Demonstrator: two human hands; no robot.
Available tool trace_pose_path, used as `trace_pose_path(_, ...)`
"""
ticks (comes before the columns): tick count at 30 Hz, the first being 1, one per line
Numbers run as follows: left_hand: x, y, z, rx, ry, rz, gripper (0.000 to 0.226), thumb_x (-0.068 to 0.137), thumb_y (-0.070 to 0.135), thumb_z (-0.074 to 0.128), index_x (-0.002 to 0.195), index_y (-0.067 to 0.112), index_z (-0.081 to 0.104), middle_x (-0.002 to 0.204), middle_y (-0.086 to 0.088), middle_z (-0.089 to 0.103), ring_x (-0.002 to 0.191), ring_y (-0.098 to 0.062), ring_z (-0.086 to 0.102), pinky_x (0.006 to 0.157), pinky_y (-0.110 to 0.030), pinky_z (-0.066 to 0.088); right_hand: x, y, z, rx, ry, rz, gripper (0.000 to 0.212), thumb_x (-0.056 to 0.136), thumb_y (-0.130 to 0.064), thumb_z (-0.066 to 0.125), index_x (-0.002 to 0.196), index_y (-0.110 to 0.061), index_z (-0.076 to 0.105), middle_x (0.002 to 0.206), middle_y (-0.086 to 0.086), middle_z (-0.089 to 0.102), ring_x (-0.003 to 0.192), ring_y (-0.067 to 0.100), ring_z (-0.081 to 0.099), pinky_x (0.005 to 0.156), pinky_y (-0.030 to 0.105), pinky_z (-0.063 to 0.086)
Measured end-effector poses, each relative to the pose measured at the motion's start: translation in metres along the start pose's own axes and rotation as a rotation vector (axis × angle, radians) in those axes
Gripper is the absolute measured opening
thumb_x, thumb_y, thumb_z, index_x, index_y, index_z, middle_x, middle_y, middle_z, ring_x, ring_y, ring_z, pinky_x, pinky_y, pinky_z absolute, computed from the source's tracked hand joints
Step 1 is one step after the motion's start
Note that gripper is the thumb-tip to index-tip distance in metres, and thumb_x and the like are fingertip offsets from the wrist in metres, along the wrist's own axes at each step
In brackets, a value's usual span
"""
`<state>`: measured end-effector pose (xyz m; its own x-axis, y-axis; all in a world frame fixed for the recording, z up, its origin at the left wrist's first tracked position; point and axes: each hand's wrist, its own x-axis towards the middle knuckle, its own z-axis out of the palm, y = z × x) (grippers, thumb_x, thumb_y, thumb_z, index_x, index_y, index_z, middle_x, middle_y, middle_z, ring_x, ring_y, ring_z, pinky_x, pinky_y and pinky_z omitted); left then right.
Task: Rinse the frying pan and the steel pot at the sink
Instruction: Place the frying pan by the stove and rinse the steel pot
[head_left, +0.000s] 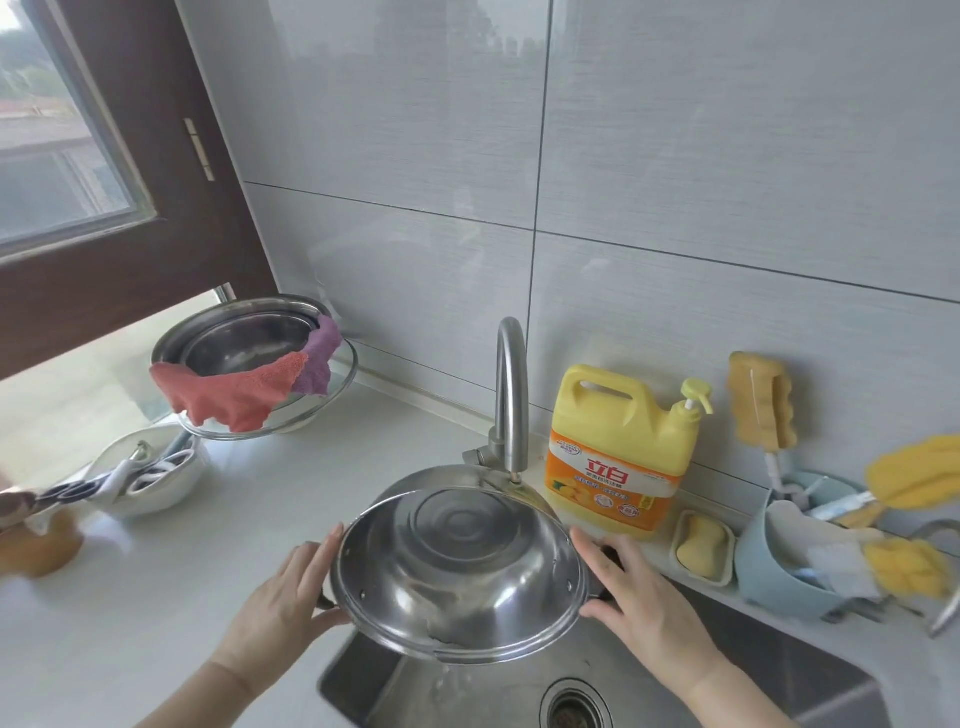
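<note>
I hold the steel pot (462, 566) tilted toward me over the sink (810, 670), its open inside facing the camera. My left hand (288, 608) grips its left handle and my right hand (631, 597) grips its right handle. Water runs off the pot's lower rim into the basin near the drain (574, 706). The pot's upper rim sits just under the spout of the steel faucet (511, 395). No frying pan is in view.
A yellow detergent jug (621, 452), a soap dish (702, 548) and a blue caddy (779, 566) of brushes and sponges stand right of the faucet. On the left counter sit stacked steel bowls with red and purple cloths (244, 389) and a white bowl (150, 480) holding scissors.
</note>
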<state>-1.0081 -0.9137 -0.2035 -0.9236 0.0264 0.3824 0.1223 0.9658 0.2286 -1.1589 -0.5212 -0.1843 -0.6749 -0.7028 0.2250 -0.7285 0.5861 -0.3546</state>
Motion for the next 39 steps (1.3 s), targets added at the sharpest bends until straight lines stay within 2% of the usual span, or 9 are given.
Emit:
trace_pose_path(3,0.004,0.006,0.002,-0.015,0.007,-0.011,0.086,0.09,0.063,0.046,0.153,0.01,0.021,0.1,0.004,0.046,0.073,-0.001,0.052,0.055,-0.019,0.051,-0.007,0.004,-0.004,-0.018,-0.013,0.004,0.119,0.065,-0.027,0.09,0.155,-0.036,0.012,0.108,-0.003,0.051,0.076,0.004,0.059,0.057,0.018,0.049)
trace_pose_path(7,0.017,0.027,0.019,-0.04,-0.092,0.006,0.122,0.067,0.041,0.086,0.157,0.018,0.007,0.101,0.003,0.045,0.066,-0.007,0.059,0.049,-0.022,0.051,-0.03,0.022,-0.014,-0.033,0.0,0.044,0.126,0.058,-0.025,0.093,0.154,-0.038,0.012,0.112,-0.007,0.045,0.077,0.0,0.058,0.058,0.016,0.048)
trace_pose_path(12,0.046,0.067,0.037,0.012,-0.008,0.192,0.108,0.076,0.048,0.066,0.157,0.014,0.003,0.097,0.002,0.042,0.078,-0.014,0.047,0.051,-0.025,0.048,-0.069,0.046,-0.036,-0.07,0.043,0.181,0.141,0.043,-0.027,0.098,0.154,-0.038,0.012,0.107,-0.002,0.046,0.086,0.011,0.052,0.056,0.018,0.048)
trace_pose_path(16,0.068,0.1,0.049,0.02,0.045,0.303,0.112,0.072,0.037,0.08,0.155,0.009,0.01,0.099,-0.002,0.049,0.08,-0.016,0.047,0.059,-0.024,0.045,-0.101,0.053,-0.063,-0.038,0.149,0.19,0.064,0.091,-0.064,0.046,0.144,-0.035,0.029,0.106,0.0,0.046,0.085,0.009,0.051,0.081,0.009,0.041)
trace_pose_path(21,0.085,0.123,0.059,-0.06,0.097,0.391,0.094,0.088,0.039,0.06,0.157,0.013,0.002,0.096,-0.003,0.049,0.077,-0.019,0.051,0.063,-0.027,0.048,-0.113,0.057,-0.076,0.016,0.147,0.267,0.072,0.089,-0.072,0.034,0.146,-0.028,0.028,0.106,-0.003,0.045,0.102,-0.01,0.048,0.099,-0.003,0.02)
trace_pose_path(25,0.093,0.13,0.058,-0.024,-0.053,0.307,0.135,0.059,0.042,0.089,0.157,0.013,0.002,0.09,0.003,0.047,0.077,-0.01,0.041,0.061,-0.02,0.04,-0.12,0.073,-0.082,0.012,0.125,0.305,0.081,0.085,-0.074,0.042,0.153,-0.041,0.013,0.105,-0.015,0.037,0.113,-0.026,0.035,0.085,0.006,0.038)
trace_pose_path(28,0.097,0.13,0.057,-0.057,-0.2,0.191,0.144,0.058,0.047,0.09,0.155,0.027,-0.016,0.092,0.006,0.042,0.081,-0.008,0.039,0.063,-0.017,0.045,-0.114,0.075,-0.089,0.038,0.044,0.371,0.107,0.069,-0.049,0.081,0.15,-0.052,0.01,0.105,-0.025,0.041,0.095,-0.011,0.048,0.074,0.007,0.043)
trace_pose_path(34,0.109,0.122,0.044,-0.35,-0.595,-0.067,0.139,0.065,0.043,0.087,0.141,0.055,-0.029,0.13,0.0,0.045,0.12,-0.019,0.049,0.103,-0.035,0.043,-0.08,0.082,-0.111,0.191,-0.242,0.433,0.116,0.063,-0.041,0.087,0.136,-0.073,0.003,0.118,-0.017,0.049,0.108,0.002,0.051,0.085,0.017,0.041)
trace_pose_path(39,0.117,0.102,0.022,-0.47,-0.815,-0.142,0.14,0.06,0.026,0.092,0.137,0.068,-0.017,0.134,0.008,0.054,0.118,-0.015,0.056,0.102,-0.038,0.049,-0.051,0.081,-0.108,0.435,-0.395,0.466,0.118,0.044,-0.057,0.09,0.136,-0.072,0.018,0.141,-0.033,0.042,0.129,-0.015,0.037,0.105,0.012,0.034)
